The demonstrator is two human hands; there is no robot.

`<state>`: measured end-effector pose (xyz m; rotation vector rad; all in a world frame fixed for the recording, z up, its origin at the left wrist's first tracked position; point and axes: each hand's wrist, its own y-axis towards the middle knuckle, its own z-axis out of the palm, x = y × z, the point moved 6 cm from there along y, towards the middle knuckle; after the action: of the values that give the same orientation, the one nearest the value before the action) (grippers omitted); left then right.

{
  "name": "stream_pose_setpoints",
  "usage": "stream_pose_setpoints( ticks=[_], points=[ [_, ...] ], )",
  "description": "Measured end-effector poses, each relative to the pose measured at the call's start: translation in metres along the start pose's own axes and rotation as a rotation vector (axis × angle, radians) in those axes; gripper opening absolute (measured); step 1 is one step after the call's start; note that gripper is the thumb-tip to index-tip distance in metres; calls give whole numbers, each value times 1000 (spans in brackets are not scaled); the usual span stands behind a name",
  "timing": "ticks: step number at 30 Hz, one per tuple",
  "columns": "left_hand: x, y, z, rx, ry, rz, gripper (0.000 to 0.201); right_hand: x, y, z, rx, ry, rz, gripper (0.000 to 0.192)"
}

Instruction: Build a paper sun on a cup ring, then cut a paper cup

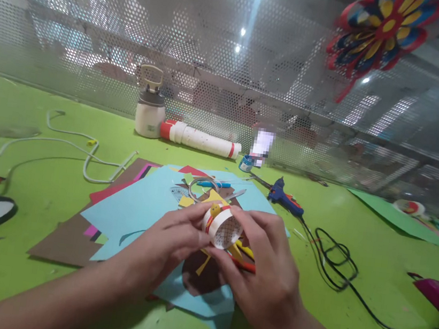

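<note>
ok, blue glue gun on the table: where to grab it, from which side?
Probably the blue body of the glue gun, taken from above. It lies flat on the green table, so its sides are open to a pinch. Its black cord trails off to the right; come from the left to stay off it.

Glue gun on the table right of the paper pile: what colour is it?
Blue body with an orange trigger; the glue gun shows in the head view, its black cord trailing right.
</note>
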<state>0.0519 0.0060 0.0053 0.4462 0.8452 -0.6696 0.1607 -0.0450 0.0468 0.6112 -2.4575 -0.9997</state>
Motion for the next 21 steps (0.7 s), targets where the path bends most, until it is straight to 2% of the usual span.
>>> stream_pose_setpoints(
  ticks=[2,6,10,13,16,19,21],
  points=[
    [3,0,0,-15,98,-22,35,0,-1,1,1,-5,-4,50],
    [-1,1,2,-119,292,7,49,0,-3,5,21,4,-6,51],
    [-8,2,4,-173,385,28,40,1,-5,9,34,42,8,53],
    [-13,2,-1,-198,396,68,35,0,-2,6,-12,86,35,53],
    [-9,3,-8,-192,366,30,33,-14,4,1,-27,198,180,41],
    [-2,3,-13,-196,273,-32,30,-32,8,3,68,394,384,22],
    [0,2,-13,-201,203,-56,30,-36,9,7,156,536,463,20]
  ],
)
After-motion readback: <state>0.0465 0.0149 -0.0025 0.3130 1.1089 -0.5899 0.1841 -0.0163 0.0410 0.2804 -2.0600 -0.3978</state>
